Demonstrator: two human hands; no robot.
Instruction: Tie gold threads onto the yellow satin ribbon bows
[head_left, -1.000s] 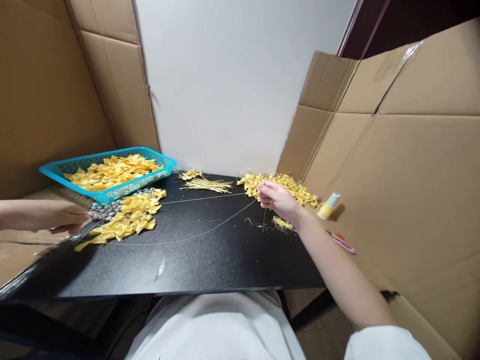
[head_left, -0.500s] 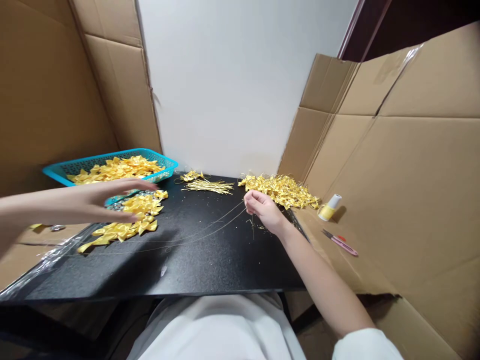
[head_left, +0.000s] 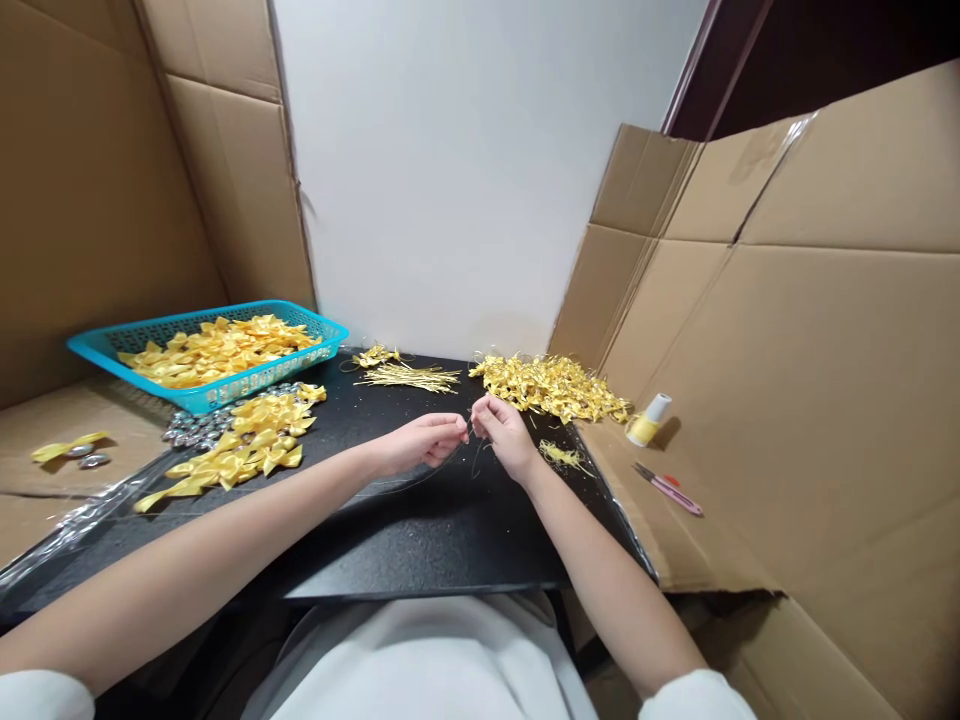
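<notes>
My left hand [head_left: 420,443] and my right hand [head_left: 506,437] meet fingertip to fingertip over the middle of the black table. Both are closed in a pinch on a thin thread [head_left: 420,484], which trails down to the left under my left forearm. Short thread ends hang by my right fingers. Whether anything else sits between the fingertips is too small to tell. Beyond my left hand lies a bundle of thin gold ties [head_left: 412,377]. Just past my right hand is a heap of yellow bows with gold ties [head_left: 551,386].
At the left stands a turquoise basket [head_left: 202,398] of yellow bows. Before it lie loose yellow ribbon bows [head_left: 255,440] and silvery oval pieces [head_left: 196,430]. On the right are thread scraps [head_left: 564,456], a spool of yellow thread [head_left: 646,422] and pink-handled snips [head_left: 671,490]. Cardboard walls flank the table.
My left hand has come from above the ribbon bows at the left to my right hand and closed from an open shape. My right hand stays nearly in place.
</notes>
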